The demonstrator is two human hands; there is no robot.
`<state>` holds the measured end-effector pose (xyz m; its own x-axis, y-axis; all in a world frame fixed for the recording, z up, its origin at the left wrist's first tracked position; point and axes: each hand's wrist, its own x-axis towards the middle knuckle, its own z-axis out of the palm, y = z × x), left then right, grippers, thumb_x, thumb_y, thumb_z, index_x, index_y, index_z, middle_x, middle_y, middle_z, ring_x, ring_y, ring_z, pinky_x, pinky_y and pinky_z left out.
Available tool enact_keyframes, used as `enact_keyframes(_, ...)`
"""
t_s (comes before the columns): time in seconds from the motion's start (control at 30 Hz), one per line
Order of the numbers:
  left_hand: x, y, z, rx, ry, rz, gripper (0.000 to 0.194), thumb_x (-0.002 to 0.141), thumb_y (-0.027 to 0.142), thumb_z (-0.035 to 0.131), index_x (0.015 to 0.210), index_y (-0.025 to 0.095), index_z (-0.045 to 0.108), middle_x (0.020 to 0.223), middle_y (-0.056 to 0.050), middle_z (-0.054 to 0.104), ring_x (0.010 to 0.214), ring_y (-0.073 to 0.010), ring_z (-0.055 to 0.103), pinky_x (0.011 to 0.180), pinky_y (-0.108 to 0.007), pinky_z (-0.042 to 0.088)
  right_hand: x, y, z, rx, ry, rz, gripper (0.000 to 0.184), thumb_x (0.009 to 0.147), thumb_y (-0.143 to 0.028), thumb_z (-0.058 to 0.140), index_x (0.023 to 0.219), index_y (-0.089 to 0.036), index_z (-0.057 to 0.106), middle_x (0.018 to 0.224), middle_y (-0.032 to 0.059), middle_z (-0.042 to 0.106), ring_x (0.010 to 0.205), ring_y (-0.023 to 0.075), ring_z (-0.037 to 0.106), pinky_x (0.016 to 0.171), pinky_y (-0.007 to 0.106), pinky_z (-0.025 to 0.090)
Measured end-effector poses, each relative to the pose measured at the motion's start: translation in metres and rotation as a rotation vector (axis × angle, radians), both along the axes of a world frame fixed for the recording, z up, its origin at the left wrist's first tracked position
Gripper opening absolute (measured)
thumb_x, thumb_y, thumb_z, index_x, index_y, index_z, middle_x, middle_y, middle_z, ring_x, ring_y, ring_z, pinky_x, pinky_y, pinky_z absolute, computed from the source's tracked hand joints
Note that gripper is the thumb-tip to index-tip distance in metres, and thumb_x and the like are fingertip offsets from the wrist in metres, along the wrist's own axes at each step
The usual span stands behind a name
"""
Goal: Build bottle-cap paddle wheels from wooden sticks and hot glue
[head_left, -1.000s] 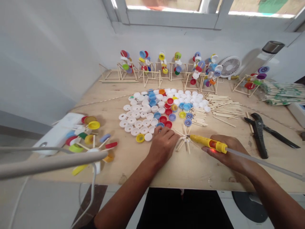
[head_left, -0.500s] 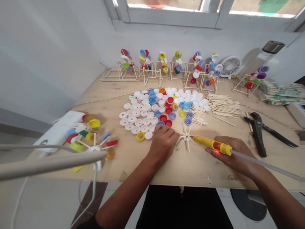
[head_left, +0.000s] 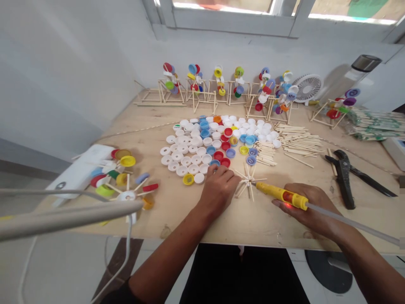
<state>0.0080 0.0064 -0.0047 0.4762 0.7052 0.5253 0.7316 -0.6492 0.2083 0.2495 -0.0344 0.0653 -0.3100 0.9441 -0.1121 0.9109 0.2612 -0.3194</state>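
Observation:
My right hand [head_left: 306,207] is wrapped round a yellow hot glue gun [head_left: 281,194], with a clear glue stick out of its back and a small red light glowing. The gun's nozzle points left, at the middle of a star of wooden sticks [head_left: 249,180] on the table. My left hand [head_left: 220,188] is closed at the star's left side, its fingertips pinching one of the spokes. Just beyond that hand lie many bottle caps [head_left: 182,147], mostly white, some red, blue and yellow, many with a hole.
Cut sticks [head_left: 297,139] lie in heaps beyond the star. Black cutters [head_left: 344,179] rest at right. Stick frames with capped wheels [head_left: 264,90] line the back, near a small fan [head_left: 307,88] and bottle [head_left: 357,80]. Left are finished wheels [head_left: 126,196] and a pale arm [head_left: 69,215].
The whole view has shifted slightly. Both hands keep their grips, and the glue gun's nozzle stays at the star's middle.

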Motion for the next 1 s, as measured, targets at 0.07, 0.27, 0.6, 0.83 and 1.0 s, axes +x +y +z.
enact_keyframes(0.07, 0.0002, 0.0, -0.0001, 0.004, 0.0, 0.002, 0.018, 0.087, 0.016, 0.049, 0.078, 0.02, 0.063, 0.071, -0.002, 0.062, 0.077, -0.0175, 0.05, 0.081, -0.038, 0.031, -0.0012, 0.0, 0.0008, 0.003, 0.005, 0.001, 0.04, 0.084, -0.056, 0.047, 0.066, -0.021, 0.049, 0.062, 0.0006, 0.055, 0.057, 0.0134, 0.05, 0.053, 0.026, 0.033)
enact_keyframes(0.27, 0.0002, 0.0, -0.0002, 0.013, 0.0, -0.004, 0.019, 0.088, 0.017, 0.048, 0.077, 0.02, 0.063, 0.071, -0.002, 0.062, 0.077, -0.0174, 0.051, 0.081, -0.037, 0.031, -0.0061, 0.0013, 0.002, 0.035, -0.003, 0.037, 0.037, 0.084, -0.053, 0.048, 0.065, -0.021, 0.05, 0.061, 0.0013, 0.056, 0.056, 0.0135, 0.05, 0.053, 0.026, 0.033)
enact_keyframes(0.6, 0.0008, 0.0002, 0.0011, 0.03, -0.006, -0.01, 0.017, 0.087, 0.017, 0.05, 0.076, 0.02, 0.063, 0.07, -0.002, 0.061, 0.076, -0.0173, 0.05, 0.08, -0.037, 0.031, -0.0088, 0.0022, -0.0004, 0.056, -0.007, 0.038, 0.036, 0.084, -0.051, 0.049, 0.065, -0.021, 0.049, 0.061, 0.0014, 0.056, 0.055, 0.0133, 0.05, 0.052, 0.026, 0.032)
enact_keyframes(0.83, 0.0009, 0.0003, 0.0001, 0.021, -0.005, -0.006, 0.018, 0.087, 0.017, 0.049, 0.076, 0.02, 0.063, 0.07, -0.002, 0.061, 0.077, -0.0175, 0.05, 0.08, -0.037, 0.03, -0.0096, 0.0064, -0.0021, 0.039, -0.042, -0.018, 0.038, 0.082, -0.055, 0.048, 0.065, -0.021, 0.05, 0.062, 0.0002, 0.057, 0.056, 0.0134, 0.05, 0.053, 0.025, 0.031)
enact_keyframes(1.0, 0.0008, 0.0, 0.0004, 0.007, 0.006, -0.006, 0.019, 0.088, 0.018, 0.048, 0.077, 0.02, 0.064, 0.071, -0.002, 0.061, 0.077, -0.0176, 0.05, 0.08, -0.037, 0.03, -0.008, 0.0075, -0.0002, 0.053, -0.051, -0.029, 0.038, 0.083, -0.054, 0.048, 0.064, -0.021, 0.048, 0.061, 0.0005, 0.056, 0.054, 0.0132, 0.05, 0.052, 0.025, 0.03)
